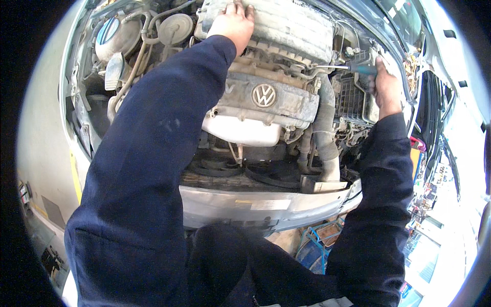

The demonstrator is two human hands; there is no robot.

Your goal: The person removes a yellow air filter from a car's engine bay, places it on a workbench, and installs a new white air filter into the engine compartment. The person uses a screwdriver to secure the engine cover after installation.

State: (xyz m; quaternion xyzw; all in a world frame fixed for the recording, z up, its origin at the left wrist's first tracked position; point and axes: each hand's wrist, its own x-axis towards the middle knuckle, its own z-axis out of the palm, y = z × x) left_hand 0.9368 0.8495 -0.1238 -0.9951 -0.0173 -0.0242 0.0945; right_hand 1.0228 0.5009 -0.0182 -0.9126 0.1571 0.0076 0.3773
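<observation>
My left hand [232,24] lies on top of a dusty grey plastic engine housing [291,31], fingers stretched over its surface and holding nothing. On the right, my right hand [387,88] is closed round the teal handle of a screwdriver [362,69]. The screwdriver's thin shaft points left, toward the lower right corner of the housing. Its tip is close to the parts there; whether it sits in a screw is too small to tell. Below the housing is a dark engine cover [291,100] with a round emblem.
A ribbed hose [324,123] runs down right of the engine. At the left are a round-capped reservoir [110,38] and pipes. The car's front crossmember [230,202] lies between me and the engine bay. A blue-framed cart [313,250] stands below, beside my right arm.
</observation>
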